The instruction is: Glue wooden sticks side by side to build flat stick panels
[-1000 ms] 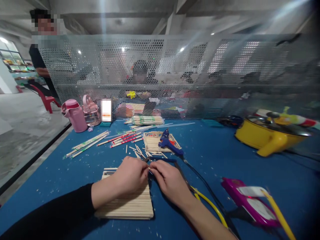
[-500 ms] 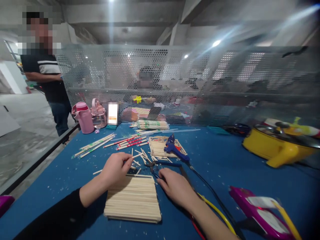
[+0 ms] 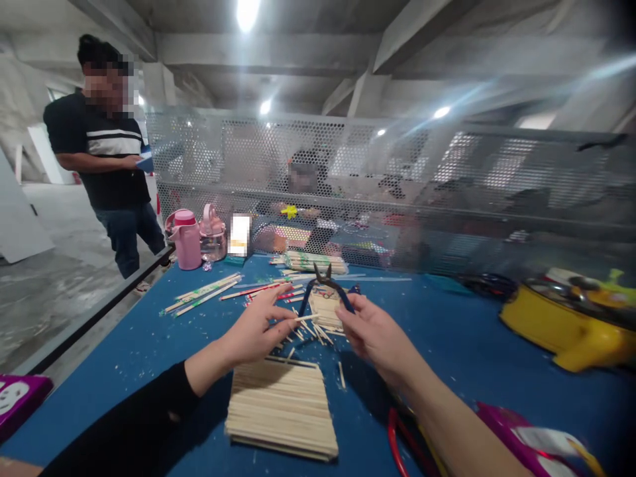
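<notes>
My left hand [image 3: 261, 328] pinches a short wooden stick [image 3: 308, 318] between thumb and fingers. My right hand [image 3: 375, 334] grips one blue handle of cutting pliers [image 3: 324, 277]; the handles are spread and the jaws point up and away. The other handle comes down close by my left fingertips; whether they touch it I cannot tell. Below both hands lies a flat panel of wooden sticks [image 3: 281, 411] set side by side. Behind the pliers is a small stick-built tray [image 3: 325, 308], partly hidden, with cut stick pieces [image 3: 320, 334] scattered before it.
Packs of chopsticks [image 3: 315, 262] and loose ones [image 3: 203, 295] lie farther back. A pink jug [image 3: 187, 245], a clear bottle [image 3: 212, 242] and a lit phone [image 3: 240, 233] stand at back left. At right sits a yellow pot [image 3: 541, 324]. A person [image 3: 109, 165] stands beyond the left edge.
My right hand has picked the pliers up off the table and raised them, handles spread. My left hand has moved right with the stick, toward the pliers. The view has shifted slightly.
</notes>
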The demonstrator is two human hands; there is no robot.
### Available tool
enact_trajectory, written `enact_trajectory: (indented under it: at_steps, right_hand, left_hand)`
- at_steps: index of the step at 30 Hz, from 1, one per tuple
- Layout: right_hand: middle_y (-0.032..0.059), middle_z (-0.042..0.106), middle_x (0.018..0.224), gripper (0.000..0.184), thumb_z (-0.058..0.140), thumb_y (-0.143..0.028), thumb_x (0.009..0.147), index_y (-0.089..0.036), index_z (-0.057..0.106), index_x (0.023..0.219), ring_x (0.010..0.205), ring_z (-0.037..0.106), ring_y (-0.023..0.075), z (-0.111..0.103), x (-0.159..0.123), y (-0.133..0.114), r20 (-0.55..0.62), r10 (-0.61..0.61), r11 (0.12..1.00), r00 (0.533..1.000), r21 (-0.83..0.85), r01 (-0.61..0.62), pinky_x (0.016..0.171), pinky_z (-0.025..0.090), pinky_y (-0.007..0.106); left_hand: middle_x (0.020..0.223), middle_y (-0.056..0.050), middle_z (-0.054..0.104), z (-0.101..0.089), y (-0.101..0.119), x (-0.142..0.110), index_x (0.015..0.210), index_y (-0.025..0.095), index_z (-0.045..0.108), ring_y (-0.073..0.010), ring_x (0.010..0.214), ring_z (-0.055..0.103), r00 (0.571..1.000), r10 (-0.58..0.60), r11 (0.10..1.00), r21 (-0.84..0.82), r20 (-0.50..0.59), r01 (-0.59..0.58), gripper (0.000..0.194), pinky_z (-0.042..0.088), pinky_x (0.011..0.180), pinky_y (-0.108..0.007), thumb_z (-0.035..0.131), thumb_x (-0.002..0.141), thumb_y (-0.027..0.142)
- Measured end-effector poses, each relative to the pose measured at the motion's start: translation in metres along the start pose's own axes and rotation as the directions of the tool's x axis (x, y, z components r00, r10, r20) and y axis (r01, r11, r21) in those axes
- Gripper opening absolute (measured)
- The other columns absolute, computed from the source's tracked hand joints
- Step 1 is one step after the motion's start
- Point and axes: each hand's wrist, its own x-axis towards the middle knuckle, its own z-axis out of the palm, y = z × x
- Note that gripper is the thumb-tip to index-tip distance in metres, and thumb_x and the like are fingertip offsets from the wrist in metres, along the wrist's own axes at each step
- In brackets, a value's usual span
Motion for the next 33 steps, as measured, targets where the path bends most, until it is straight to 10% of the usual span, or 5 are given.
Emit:
enact_trajectory:
  at_steps: [6,15,19,22,33]
  right_hand:
    - [-0.0143,0.025,0.042,0.032,0.065,-0.043,0.066,-0.024,0.04,0.075,0.032,0.014,0.0029,0.01,0.01,0.01,0.105,-0.023,0.96,0.994,0.278,-0.007,0.031,0.015,0.014]
    - [0.0038,0.061,0.085,0.031,0.054,-0.034,0.07,-0.023,0.045,0.098,0.074,0.059,0.0165,-0.02,0.039,0.054,-0.406,-0.18,0.981,0.896,-0.008,0.193,0.061,0.046,0.028]
    - [0.0084,0.046,0.131,0.064,0.056,-0.024,0.064,-0.025,0.035,0.124,0.117,0.046,0.0203,-0.014,0.028,0.051,0.014,-0.18,0.984,0.984,0.021,0.179,0.089,0.041,0.036]
    - [0.0083,0.05,0.13,0.068,0.056,-0.025,0.065,-0.024,0.036,0.129,0.114,0.049,0.0219,-0.003,0.017,0.046,0.379,-0.096,0.98,0.921,0.199,0.02,0.09,0.04,0.039]
    - [-0.0019,0.051,0.128,0.077,0.045,-0.005,0.043,-0.027,0.052,0.117,0.121,0.041,0.0182,0.029,-0.012,0.019,0.379,-0.163,0.796,0.911,0.596,-0.105,0.097,0.036,0.032]
  left_hand:
    - [0.072,-0.004,0.062,0.003,-0.005,0.017,0.081,0.013,0.067,-0.014,0.067,0.056,0.957,-0.151,0.918,-0.324,0.247,0.228,0.028,0.044,0.064,-0.025,0.048,0.082,0.033]
    - [0.069,-0.003,0.06,0.006,-0.015,0.017,0.076,0.012,0.065,-0.0123,0.066,0.05,0.978,-0.165,0.909,-0.364,0.13,0.202,0.028,0.037,0.063,-0.022,0.048,0.08,0.034]
    - [0.063,-0.001,0.056,0.004,-0.009,0.016,0.077,0.011,0.066,-0.0104,0.058,0.045,0.973,-0.137,0.906,-0.374,0.184,0.198,0.032,0.034,0.056,-0.021,0.049,0.08,0.038]
    - [0.062,0.0,0.054,0.003,-0.002,0.014,0.079,0.012,0.067,-0.0088,0.054,0.041,0.96,-0.107,0.895,-0.396,0.259,0.207,0.035,0.032,0.053,-0.02,0.048,0.081,0.041]
    - [0.069,-0.003,0.06,0.013,0.012,0.008,0.079,0.011,0.066,-0.0114,0.063,0.049,0.96,-0.008,0.858,-0.491,0.28,0.151,0.032,0.039,0.062,-0.022,0.049,0.082,0.039]
